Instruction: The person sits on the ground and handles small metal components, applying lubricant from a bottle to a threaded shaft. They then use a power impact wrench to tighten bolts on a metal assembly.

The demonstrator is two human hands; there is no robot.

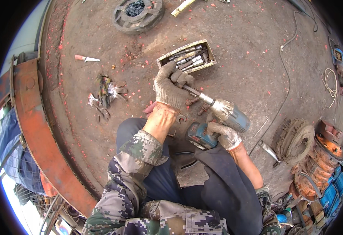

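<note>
My right hand, in a knit work glove, is wrapped round the handle of a blue-and-grey cordless impact wrench. Its battery rests by my right thigh. Out of the tool's nose, pointing up and left, runs a metal socket extension. My left hand, also gloved, has its fingers curled round the tip of that extension; the very end is hidden. Just beyond the left hand stands an open box of sockets and metal bars. Rusty bolts and the jaw of a spanner lie beneath.
A knife and used gloves lie left on the ground. A round heavy casting sits at the far side. A cable crosses on the right, near a worn ring and rusty machine parts. An orange-red steel beam borders the left.
</note>
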